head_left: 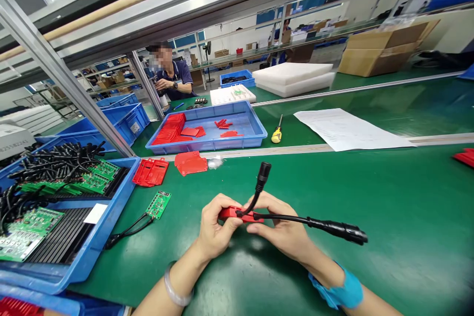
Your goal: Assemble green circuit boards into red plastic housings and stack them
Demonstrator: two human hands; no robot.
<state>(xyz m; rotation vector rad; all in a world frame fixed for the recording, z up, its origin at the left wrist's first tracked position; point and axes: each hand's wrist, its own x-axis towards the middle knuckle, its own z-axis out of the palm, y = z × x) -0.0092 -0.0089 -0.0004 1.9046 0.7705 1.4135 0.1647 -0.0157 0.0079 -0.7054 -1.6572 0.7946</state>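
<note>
My left hand (215, 224) and my right hand (283, 227) are both closed on a small red plastic case (231, 214) held just above the green mat. Two black cables come out of the case: one rises to a round connector (263, 174), the other runs right to a long connector (342, 230). On the mat to the left lies a green circuit board (158, 204) with black leads attached. Loose red case halves (190, 163) lie beyond my hands.
A blue tray (89, 252) at left holds green boards and black cables. Another blue tray (255, 128) holds red case parts. A yellow screwdriver (276, 134), paper sheets (348, 128), white foam (292, 78) and a cardboard box (385, 47) lie beyond. Another person (172, 76) sits opposite.
</note>
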